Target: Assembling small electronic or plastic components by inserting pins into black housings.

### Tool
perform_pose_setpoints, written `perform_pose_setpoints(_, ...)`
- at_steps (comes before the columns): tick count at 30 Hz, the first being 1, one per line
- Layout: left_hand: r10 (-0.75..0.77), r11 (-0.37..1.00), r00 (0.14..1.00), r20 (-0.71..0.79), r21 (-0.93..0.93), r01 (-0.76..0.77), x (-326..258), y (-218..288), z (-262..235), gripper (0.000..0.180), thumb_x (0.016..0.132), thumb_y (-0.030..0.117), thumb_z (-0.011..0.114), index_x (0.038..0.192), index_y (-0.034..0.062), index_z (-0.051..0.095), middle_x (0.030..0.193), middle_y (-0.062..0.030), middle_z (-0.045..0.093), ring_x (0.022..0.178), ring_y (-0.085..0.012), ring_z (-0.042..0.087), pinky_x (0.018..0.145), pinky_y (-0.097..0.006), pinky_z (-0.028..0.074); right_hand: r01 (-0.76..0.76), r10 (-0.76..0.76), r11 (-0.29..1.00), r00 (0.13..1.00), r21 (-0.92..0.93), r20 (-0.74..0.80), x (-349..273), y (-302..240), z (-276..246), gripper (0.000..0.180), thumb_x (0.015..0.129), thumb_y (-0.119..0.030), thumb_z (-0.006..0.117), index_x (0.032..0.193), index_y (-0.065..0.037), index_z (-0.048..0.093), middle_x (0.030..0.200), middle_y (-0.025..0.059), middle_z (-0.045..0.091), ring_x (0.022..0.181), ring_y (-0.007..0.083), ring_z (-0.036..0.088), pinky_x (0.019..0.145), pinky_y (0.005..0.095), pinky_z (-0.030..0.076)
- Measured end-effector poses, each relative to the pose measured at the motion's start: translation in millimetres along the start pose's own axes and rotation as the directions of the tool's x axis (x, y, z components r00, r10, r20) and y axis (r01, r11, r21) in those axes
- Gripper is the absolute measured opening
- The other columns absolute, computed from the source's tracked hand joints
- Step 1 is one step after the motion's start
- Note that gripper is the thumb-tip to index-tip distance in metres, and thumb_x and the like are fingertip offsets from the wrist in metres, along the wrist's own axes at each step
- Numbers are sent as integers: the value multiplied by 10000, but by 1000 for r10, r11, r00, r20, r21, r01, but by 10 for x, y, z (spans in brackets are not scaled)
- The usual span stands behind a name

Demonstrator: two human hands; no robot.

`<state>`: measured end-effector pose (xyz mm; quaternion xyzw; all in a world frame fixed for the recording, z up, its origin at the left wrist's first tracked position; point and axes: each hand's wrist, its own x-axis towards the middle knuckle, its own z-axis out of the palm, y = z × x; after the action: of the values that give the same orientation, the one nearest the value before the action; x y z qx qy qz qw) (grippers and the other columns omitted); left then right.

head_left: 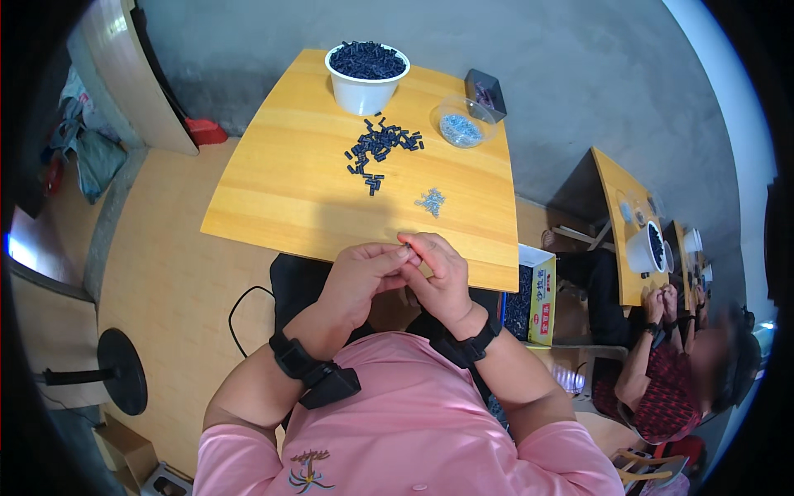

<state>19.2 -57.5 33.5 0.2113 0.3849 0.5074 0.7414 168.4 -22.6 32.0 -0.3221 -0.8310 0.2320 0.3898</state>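
Note:
Just in front of the table's near edge, my left hand and my right hand meet with fingertips pinched together. Between them a small dark piece shows, mostly covered by the fingers; its exact kind cannot be made out. Beyond my hands on the wooden table lies a loose heap of short black cylindrical pieces. Nearer and to the right is a little pile of small silvery metal parts, which look like screws or pins.
A white tub heaped with black pieces stands at the far edge. Right of it are a clear bowl of silvery parts and a black box. An open carton sits beside my right side. Another person works at a table farther right.

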Motion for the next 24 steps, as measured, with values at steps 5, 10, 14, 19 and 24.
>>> perform_pose_setpoints(5, -126, 991, 990, -70, -49, 123, 42, -160, -141, 164, 880, 170, 548, 967, 54, 624, 911, -44, 646, 835, -126, 609, 767, -266, 485, -51, 49, 998, 996, 40, 68, -25, 37, 51, 375, 699, 0, 657, 1065, -21, 579, 899, 138, 597, 814, 280, 587, 706, 327, 486)
perform_pose_setpoints(10, -210, 977, 961, -178, -61, 203, 142, -392, -205, 157, 877, 187, 544, 967, 78, 611, 897, -32, 641, 804, -125, 595, 736, -261, 474, -140, 183, 964, 966, -228, 181, -40, 45, 44, 315, 638, -77, 664, 935, -17, 579, 856, 164, 573, 841, 337, 568, 714, 392, 483)
perform_pose_setpoints(14, -269, 963, 924, -271, -84, 256, 215, -561, -274, 138, 876, 202, 552, 943, 90, 597, 835, -20, 622, 759, -121, 570, 702, -259, 458, -188, 238, 945, 956, -267, 169, -60, 188, 105, 303, 617, -102, 693, 876, -27, 554, 830, 154, 569, 824, 331, 565, 695, 380, 473)
perform_pose_setpoints(19, -284, 958, 913, -294, -51, 281, 161, -572, -258, 127, 882, 202, 546, 932, 95, 592, 797, -27, 604, 748, -125, 560, 690, -258, 453, -161, 246, 947, 919, -277, 307, -75, 266, 126, 281, 614, -107, 690, 837, -46, 531, 815, 137, 555, 827, 331, 551, 690, 382, 462)
perform_pose_setpoints(24, -327, 945, 911, -252, -95, 313, 122, -601, -249, 138, 889, 194, 533, 950, 80, 580, 800, -36, 596, 739, -132, 550, 686, -258, 452, -90, 182, 962, 916, -257, 358, -59, 285, 104, 272, 613, -103, 683, 827, -57, 522, 824, 121, 549, 850, 316, 541, 706, 379, 455)
